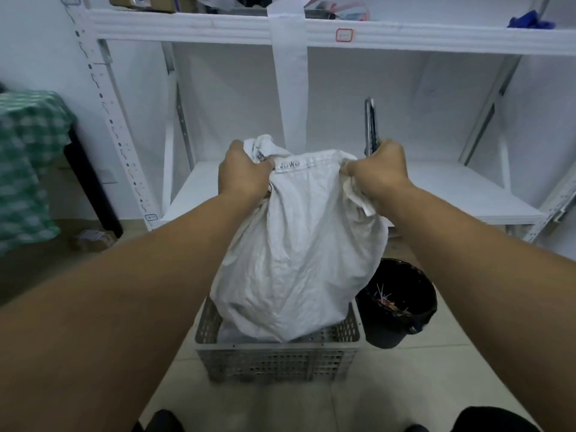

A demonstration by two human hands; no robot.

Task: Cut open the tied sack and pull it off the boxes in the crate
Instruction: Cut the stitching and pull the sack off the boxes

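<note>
1. Presently your left hand (244, 174) grips a bunched fold at the top left of the white sack (296, 251), fingers curled tight round the cloth.
2. Your right hand (378, 173) pinches the sack's top right edge. The same fist holds a utility knife (371, 126), which stands upright above the knuckles. Whether the blade is out, you cannot tell.
3. The sack hangs stretched between both hands, and its hem with a small printed label faces you. Its lower end sits inside the grey perforated crate (277, 360) on the tiled floor (405, 385).
4. Something white shows in the crate's left corner under the sack; box or cloth, you cannot tell.
5. A black bin (389, 335) with scraps inside stands just beside the crate, on its right.
6. Behind stands a white shelving rack (187, 26), with a white strap (288, 67) hanging from its upper shelf. A green checked cloth (28, 157) lies at far left.
</note>
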